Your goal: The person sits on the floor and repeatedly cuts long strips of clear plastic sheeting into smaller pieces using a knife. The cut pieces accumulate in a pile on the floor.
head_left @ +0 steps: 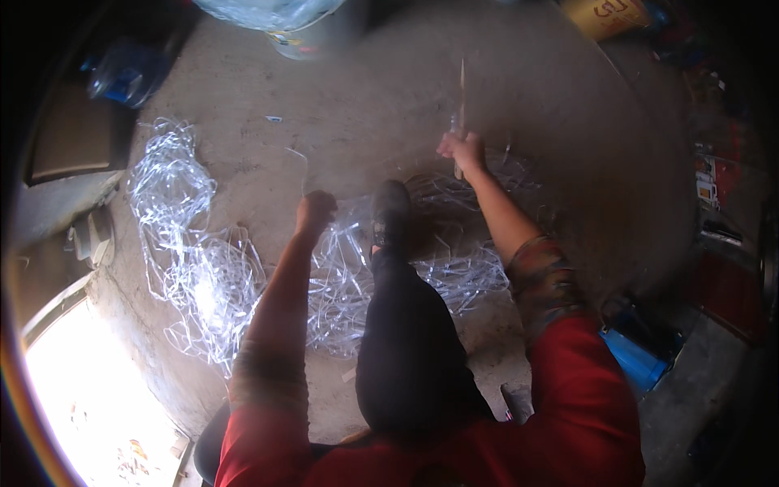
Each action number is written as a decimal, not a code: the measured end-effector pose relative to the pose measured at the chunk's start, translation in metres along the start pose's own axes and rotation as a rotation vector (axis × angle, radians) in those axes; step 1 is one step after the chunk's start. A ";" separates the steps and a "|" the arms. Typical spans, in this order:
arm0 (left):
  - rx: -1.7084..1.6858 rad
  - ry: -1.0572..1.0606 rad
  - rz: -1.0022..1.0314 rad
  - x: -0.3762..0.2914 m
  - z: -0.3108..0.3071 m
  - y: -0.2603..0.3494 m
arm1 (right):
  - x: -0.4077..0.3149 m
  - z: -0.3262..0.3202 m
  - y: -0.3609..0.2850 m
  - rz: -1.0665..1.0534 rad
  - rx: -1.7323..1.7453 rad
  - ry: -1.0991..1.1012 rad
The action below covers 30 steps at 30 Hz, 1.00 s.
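My right hand [467, 151] is closed around a long, thin, pointed stick [462, 91], which looks wooden and points away from me. A bit of clear strip shows beside the stick, just above my fingers. My left hand [316, 213] is closed on a thin clear plastic strip [304, 167], whose free end rises above the fist. Tangled clear plastic strips [213, 292] lie in a heap to the left of my left forearm. More strips [341, 292] spread over the floor beneath and on both sides of my outstretched leg.
A pale bucket [304, 45] with clear plastic over it stands at the top. A large clear plastic bottle [125, 76] lies upper left, and a yellow container [605, 17] upper right. A blue object [636, 359] is at the lower right. Bright light enters at the lower left.
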State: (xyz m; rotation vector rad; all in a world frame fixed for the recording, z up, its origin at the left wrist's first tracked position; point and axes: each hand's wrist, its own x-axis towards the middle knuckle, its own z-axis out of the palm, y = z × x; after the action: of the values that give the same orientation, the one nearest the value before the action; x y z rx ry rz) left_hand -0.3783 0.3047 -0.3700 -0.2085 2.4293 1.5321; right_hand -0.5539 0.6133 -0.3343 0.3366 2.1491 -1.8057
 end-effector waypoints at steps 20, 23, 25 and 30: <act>0.367 -0.305 -0.141 -0.053 0.111 -0.084 | -0.118 -0.063 0.169 0.358 0.006 0.229; 0.449 -0.165 -0.066 -0.026 0.078 -0.068 | -0.095 -0.069 0.135 0.343 0.106 0.221; 0.551 -0.085 -0.105 -0.009 0.057 -0.043 | -0.069 -0.076 0.116 0.325 0.173 0.221; -0.374 -0.139 -0.593 0.000 0.015 0.019 | -0.007 -0.119 0.100 0.356 0.257 0.300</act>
State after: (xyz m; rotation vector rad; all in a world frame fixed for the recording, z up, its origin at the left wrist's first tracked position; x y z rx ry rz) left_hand -0.3806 0.3266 -0.3597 -0.7834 1.7278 1.6153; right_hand -0.5201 0.7486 -0.4044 1.0392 1.8738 -1.9082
